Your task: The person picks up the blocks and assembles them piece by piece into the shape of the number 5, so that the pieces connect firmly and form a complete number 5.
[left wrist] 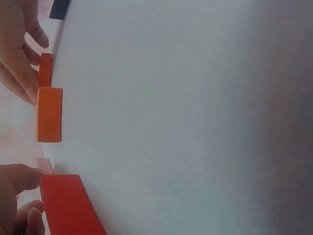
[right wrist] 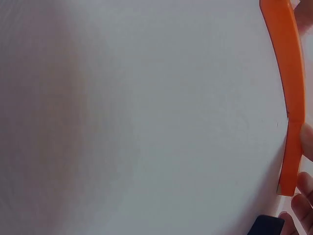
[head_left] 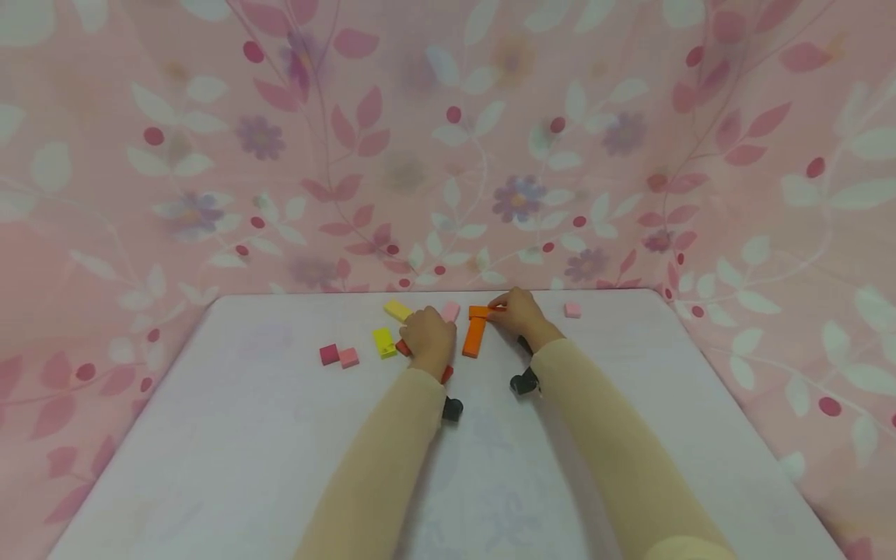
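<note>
Thumb and fingers of my right hand (head_left: 521, 317) pinch a short orange block (head_left: 479, 312), lying crosswise at the far end of a longer orange block (head_left: 474, 337). In the right wrist view the two orange blocks meet end to side. My left hand (head_left: 428, 342) is bent down over red blocks, with one red piece (head_left: 402, 348) showing at its left and another red part (head_left: 446, 375) by its wrist. In the left wrist view its fingertips are right at the edge of a red block (left wrist: 71, 205), beside a pale pink block (left wrist: 45, 165). Its grip is largely hidden.
Two yellow blocks, one pale (head_left: 397, 310) and one brighter (head_left: 384, 343), lie left of the left hand. Further left are a crimson block (head_left: 329, 355) and a pink block (head_left: 348, 358). Another pink block (head_left: 572, 310) lies right. A flowered cloth (head_left: 420, 155) hangs behind the table (head_left: 245, 435).
</note>
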Demonstrator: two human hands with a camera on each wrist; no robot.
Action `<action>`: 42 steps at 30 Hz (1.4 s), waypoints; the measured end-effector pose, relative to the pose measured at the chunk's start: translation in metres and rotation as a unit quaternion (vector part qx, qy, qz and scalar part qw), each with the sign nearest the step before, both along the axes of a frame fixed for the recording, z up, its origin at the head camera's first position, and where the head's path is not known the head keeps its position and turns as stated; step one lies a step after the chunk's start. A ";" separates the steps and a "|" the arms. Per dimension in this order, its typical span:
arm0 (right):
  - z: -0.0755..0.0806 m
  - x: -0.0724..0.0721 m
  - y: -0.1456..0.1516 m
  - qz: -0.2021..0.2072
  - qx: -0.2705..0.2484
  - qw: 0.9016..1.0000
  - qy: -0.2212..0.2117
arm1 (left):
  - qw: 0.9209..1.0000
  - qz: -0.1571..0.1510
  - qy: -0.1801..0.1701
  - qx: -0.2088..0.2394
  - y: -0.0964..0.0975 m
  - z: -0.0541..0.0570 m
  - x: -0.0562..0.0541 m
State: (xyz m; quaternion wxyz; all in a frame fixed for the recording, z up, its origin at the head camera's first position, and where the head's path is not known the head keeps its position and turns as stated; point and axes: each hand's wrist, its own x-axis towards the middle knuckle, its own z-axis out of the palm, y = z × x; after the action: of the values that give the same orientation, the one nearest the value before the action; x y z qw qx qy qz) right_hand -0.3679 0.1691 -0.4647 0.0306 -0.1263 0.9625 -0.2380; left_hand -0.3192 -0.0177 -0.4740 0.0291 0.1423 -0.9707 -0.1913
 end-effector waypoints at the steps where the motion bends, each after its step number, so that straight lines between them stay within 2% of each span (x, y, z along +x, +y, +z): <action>1: 0.000 0.000 -0.001 0.001 -0.002 1.000 0.000 | 1.000 0.000 -0.001 0.000 0.000 0.001 0.000; 19: 0.001 0.003 -0.018 -0.010 -0.021 1.000 -0.016 | 1.000 -0.014 -0.007 -0.010 0.000 0.001 0.002; 26: 0.002 0.003 -0.016 -0.012 -0.026 0.999 -0.024 | 0.999 -0.034 0.004 -0.005 -0.005 -0.001 0.000; 30: 0.002 0.001 -0.011 -0.002 -0.020 1.000 -0.014 | 0.998 -0.056 0.020 0.013 -0.011 0.000 0.000; 34: 0.002 -0.002 -0.003 -0.009 -0.006 1.000 -0.006 | 0.994 -0.101 0.024 0.034 -0.018 0.004 -0.002; 38: 0.003 -0.003 0.002 -0.023 -0.012 0.999 -0.021 | 0.988 -0.154 0.002 0.030 -0.028 0.006 -0.009; 42: 0.003 -0.002 0.005 -0.028 -0.013 0.999 -0.029 | 0.983 -0.176 -0.032 0.027 -0.034 0.008 -0.012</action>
State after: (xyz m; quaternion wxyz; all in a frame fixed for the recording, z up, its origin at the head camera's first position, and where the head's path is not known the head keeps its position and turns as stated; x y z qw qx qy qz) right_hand -0.3702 0.1745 -0.4618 0.0497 -0.0925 0.9612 -0.2551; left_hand -0.3314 -0.0515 -0.4661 -0.0400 -0.0240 -0.9755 -0.2148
